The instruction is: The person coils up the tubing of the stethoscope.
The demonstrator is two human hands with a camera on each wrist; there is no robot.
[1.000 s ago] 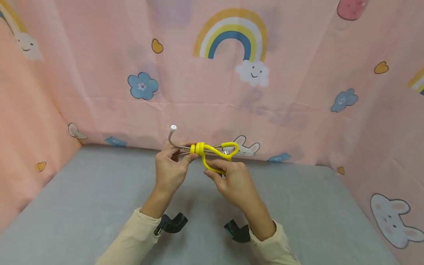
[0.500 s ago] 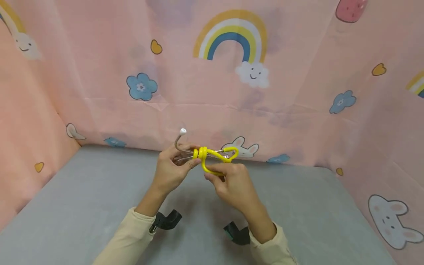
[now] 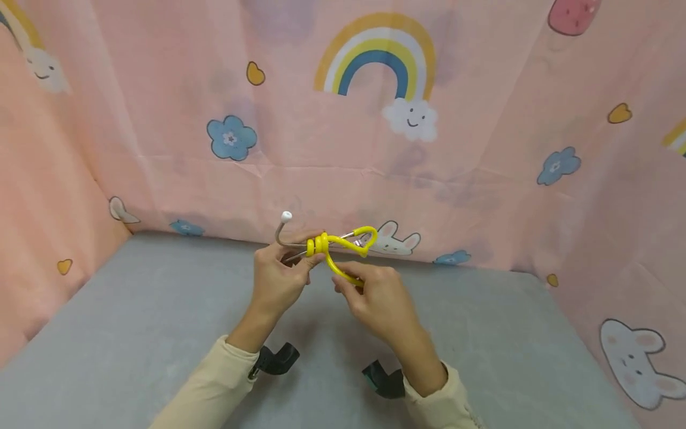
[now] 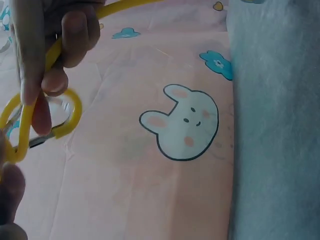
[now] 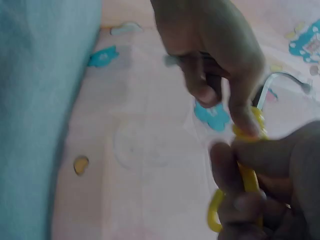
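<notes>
In the head view my left hand (image 3: 276, 283) holds a thin metal hook (image 3: 279, 233) with a white ball tip (image 3: 286, 217), up above the table. Yellow cord (image 3: 320, 243) is wound in tight turns around the metal rods beside my left thumb. To the right of the turns, a yellow loop (image 3: 370, 233) sits at the far end of the rods. My right hand (image 3: 383, 298) pinches a length of the cord that runs down from the turns. In the right wrist view the curved metal hook (image 5: 267, 87) sticks out beyond the yellow turns (image 5: 255, 120); my fingers hide much of the cord.
A grey cloth-covered table (image 3: 332, 381) lies beneath both hands. Pink printed fabric (image 3: 300, 161) hangs behind it and at both sides. Dark curved pieces (image 3: 278, 359) stick out from both cream sleeves (image 3: 211, 381).
The hook and its turns shift slightly right, then back left. The cord between the turns and my right hand goes from a rounded bulge to a straighter slant. Both hands keep their hold.
</notes>
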